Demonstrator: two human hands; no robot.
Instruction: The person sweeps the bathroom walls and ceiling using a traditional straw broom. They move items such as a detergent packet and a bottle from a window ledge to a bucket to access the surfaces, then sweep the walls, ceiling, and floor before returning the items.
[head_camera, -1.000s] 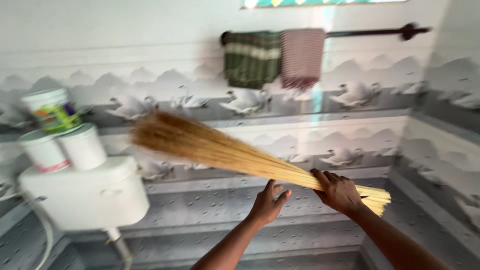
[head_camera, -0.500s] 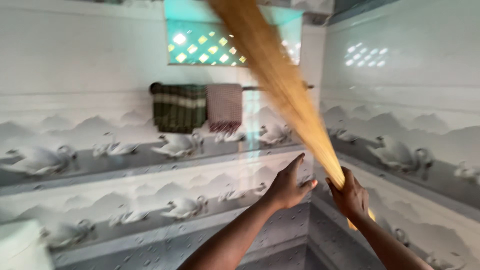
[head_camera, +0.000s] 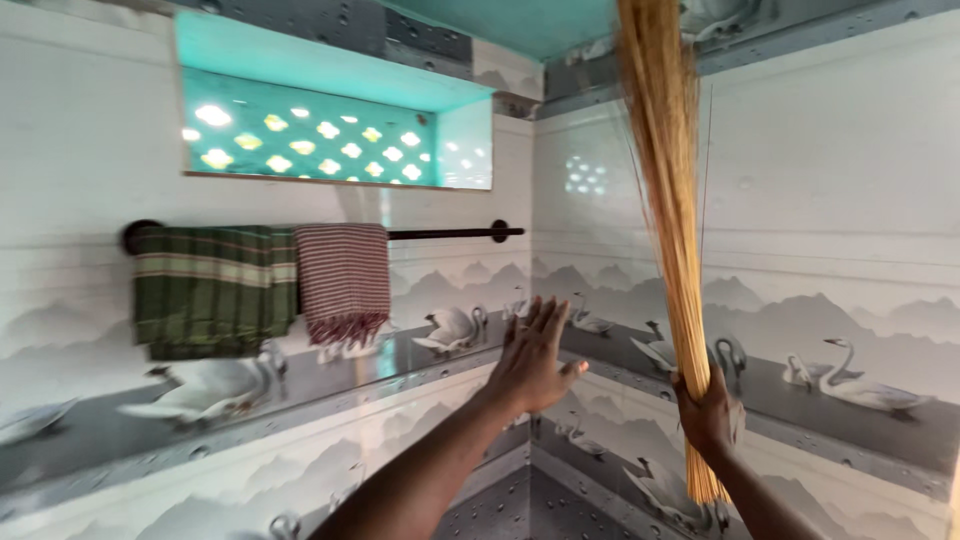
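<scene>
My right hand (head_camera: 708, 412) grips a long straw broom (head_camera: 672, 230) near its lower end. The broom stands almost upright, its bristle end reaching up past the top of the view beside the right tiled wall. My left hand (head_camera: 533, 356) is raised in front of the room's corner with the fingers spread and the palm facing the wall. It holds nothing and is apart from the broom.
A dark towel rail (head_camera: 450, 234) on the left wall carries a green striped cloth (head_camera: 212, 288) and a red checked cloth (head_camera: 343, 279). Above it sits a teal latticed vent opening (head_camera: 320, 140). Swan-patterned tiles (head_camera: 850, 380) cover both walls.
The broom has swung from nearly level up to almost upright. The view has turned up and right, away from the white cistern and buckets toward the corner. My left hand has opened wider.
</scene>
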